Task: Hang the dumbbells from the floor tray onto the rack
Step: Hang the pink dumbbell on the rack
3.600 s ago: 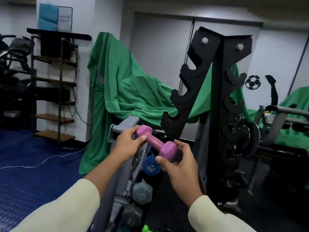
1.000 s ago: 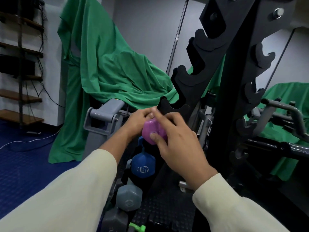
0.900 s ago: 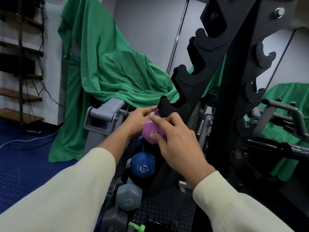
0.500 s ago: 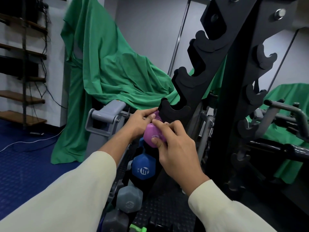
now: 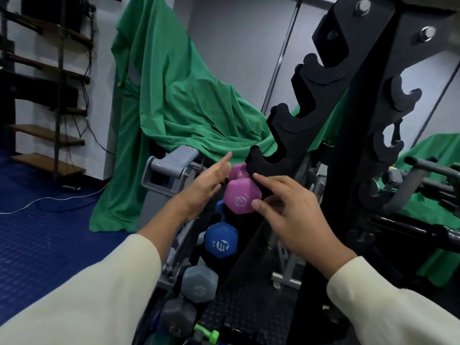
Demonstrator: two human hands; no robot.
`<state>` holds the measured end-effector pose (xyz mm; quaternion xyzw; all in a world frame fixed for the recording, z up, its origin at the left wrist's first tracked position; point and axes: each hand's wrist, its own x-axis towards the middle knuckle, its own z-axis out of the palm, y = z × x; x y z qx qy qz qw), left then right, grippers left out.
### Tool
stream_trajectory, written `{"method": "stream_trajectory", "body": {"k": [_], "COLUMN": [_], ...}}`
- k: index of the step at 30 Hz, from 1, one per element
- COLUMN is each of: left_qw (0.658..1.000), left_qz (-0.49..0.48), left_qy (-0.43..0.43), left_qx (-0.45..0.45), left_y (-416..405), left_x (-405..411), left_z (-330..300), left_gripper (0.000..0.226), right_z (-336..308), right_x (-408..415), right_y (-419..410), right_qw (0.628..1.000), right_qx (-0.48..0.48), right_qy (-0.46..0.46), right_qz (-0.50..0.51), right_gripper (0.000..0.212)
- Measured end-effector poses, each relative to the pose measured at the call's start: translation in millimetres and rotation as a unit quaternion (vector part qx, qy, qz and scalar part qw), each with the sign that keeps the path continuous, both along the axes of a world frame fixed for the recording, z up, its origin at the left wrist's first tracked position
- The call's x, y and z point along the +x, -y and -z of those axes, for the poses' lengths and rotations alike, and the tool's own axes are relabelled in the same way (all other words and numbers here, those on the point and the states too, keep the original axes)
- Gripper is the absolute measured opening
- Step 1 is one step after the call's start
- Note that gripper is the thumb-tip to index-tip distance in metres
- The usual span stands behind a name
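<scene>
1. Behind the equipment, a large green cloth [image 5: 189,115] is seen draped over a machine and hanging down to the blue floor [image 5: 49,235].
2. At the right, a black dumbbell rack [image 5: 348,135] is seen standing upright, with notched cradles stepped down its slanted side plates; the upper cradles visible on the near plate are seen bare.
3. Against the wall at the far left, a dark shelving unit [image 5: 57,78] with wooden boards is shown, with cables trailing from it.
4. Just left of the rack, a grey machine frame [image 5: 169,170] is partly covered by the cloth.
5. Under the purple dumbbell, a blue dumbbell [image 5: 221,240] is hung, then a grey-blue dumbbell [image 5: 199,287] and a dark grey dumbbell [image 5: 177,317], one below another.
6. The left hand [image 5: 201,192] is held spread, fingers straight, index finger pointing up, just beside the purple dumbbell; contact cannot be told.
7. The right hand [image 5: 288,210] is held loosely spread, its thumb touching the near head of the purple dumbbell and its index fingertip on the cradle edge above.
8. The purple dumbbell [image 5: 240,199] is seated in a rack cradle, near hexagonal head facing the camera.
9. By the bottom edge, a small green dumbbell [image 5: 207,334] is partly visible.
</scene>
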<state>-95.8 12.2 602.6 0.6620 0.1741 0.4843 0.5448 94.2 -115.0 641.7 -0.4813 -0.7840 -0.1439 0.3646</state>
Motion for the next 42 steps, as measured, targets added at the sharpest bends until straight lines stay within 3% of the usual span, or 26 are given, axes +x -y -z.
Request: {"method": "stream_trajectory", "body": {"k": [2,4,9,15,28,33,42], "left_qw": [0.999,0.997,0.995,0.993,0.992,0.996,0.998], "left_qz": [0.030,0.043,0.058,0.053,0.019,0.018,0.039], "left_qy": [-0.031,-0.064,-0.081,-0.098,-0.118,-0.082,-0.033], "left_qx": [-0.009,0.001,0.022,0.025,0.028,0.003,-0.029], "left_y": [-3,-8,-17,-24,-10,-7,-20], "left_x": [4,7,10,9,4,7,19], "left_z": [5,5,4,0,-11,-8,4], "left_gripper": [0.131,0.144,0.128,0.125,0.126,0.123,0.118], "right_z": [3,8,20,14,16,10,21], "right_x": [-3,-4,-7,-8,-9,-10,-10], "right_y": [-7,-12,-20,-24,-16,-19,-23], "right_qw": [1.000,1.000,0.997,0.998,0.999,0.983,0.984], "right_qx": [0.004,0.013,0.074,0.045,0.040,-0.020,0.004], "right_qy": [0.025,0.023,0.002,-0.037,-0.029,-0.183,-0.177], "right_qz": [0.010,0.015,0.020,0.021,0.017,0.012,-0.007], "right_gripper": [0.055,0.056,0.054,0.052,0.053,0.044,0.047]}}
